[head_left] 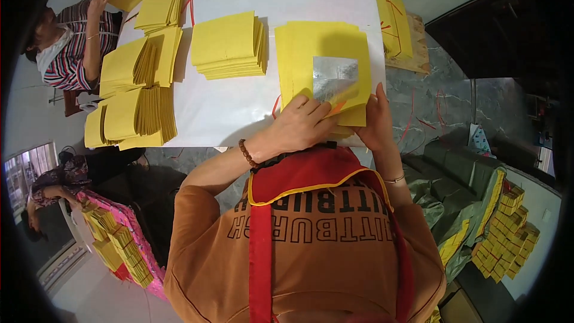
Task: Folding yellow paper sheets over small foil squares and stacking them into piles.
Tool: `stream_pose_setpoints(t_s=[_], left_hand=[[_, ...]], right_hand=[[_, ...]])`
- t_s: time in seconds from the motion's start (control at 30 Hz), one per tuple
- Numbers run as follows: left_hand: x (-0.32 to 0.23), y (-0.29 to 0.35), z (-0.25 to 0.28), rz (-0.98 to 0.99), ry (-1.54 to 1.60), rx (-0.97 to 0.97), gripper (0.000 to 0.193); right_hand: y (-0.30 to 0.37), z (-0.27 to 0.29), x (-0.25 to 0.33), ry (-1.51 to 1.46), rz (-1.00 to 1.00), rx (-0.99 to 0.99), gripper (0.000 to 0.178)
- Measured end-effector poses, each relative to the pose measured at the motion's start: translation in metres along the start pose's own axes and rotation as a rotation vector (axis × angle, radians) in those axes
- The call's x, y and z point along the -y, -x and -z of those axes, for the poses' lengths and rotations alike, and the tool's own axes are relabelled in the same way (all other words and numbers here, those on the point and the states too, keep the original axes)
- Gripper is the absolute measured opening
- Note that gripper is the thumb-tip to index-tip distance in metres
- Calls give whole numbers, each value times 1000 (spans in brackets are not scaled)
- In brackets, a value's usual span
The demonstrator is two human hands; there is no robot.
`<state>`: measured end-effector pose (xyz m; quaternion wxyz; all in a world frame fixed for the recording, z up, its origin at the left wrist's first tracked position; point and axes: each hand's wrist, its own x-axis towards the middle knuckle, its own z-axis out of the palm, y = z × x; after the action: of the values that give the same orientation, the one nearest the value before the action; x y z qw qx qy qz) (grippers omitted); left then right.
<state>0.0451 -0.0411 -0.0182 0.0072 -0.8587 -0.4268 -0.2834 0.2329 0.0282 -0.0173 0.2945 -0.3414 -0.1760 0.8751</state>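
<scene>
A stack of yellow paper sheets [296, 60] lies at the table's near right, with a silver foil square [335, 75] on top. My left hand [304, 122], a beaded bracelet at its wrist, rests over the stack's near edge with fingers curled closed. From under those fingertips pokes a small orange piece [339, 106]; its full shape is hidden. Along the right side of the sheets stands my right hand [376, 122], fingers stretched upward against the edge. Part of its palm side is hidden by the paper.
On the white table [209, 107] several folded yellow bundles [230, 42] stand left and far. A co-worker [78, 42] handles yellow paper at far left; another person [54, 188] is behind. Tied yellow bundles [505, 233] are piled at right. Yellow packs [397, 27] sit on a wooden board.
</scene>
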Motion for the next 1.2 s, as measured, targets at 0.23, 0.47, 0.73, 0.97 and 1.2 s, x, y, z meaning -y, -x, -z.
stream_pose_setpoints(t_s=[0.23,0.47,0.73,0.97,1.2], left_hand=[[-11,-9,22,-55,-230,131,20],[0,-11,23,-33,-250,67,17],[7,-5,3,-110,-262,127,16],[8,-10,6,-158,-274,195,19],[5,-7,5,-179,-162,262,40]], right_hand=[[-4,4,-3,27,38,-43,58],[-1,1,-6,32,30,-31,45],[-8,11,-12,90,126,-56,37],[-5,14,-11,79,108,-74,35],[-2,4,-9,70,169,-35,36]])
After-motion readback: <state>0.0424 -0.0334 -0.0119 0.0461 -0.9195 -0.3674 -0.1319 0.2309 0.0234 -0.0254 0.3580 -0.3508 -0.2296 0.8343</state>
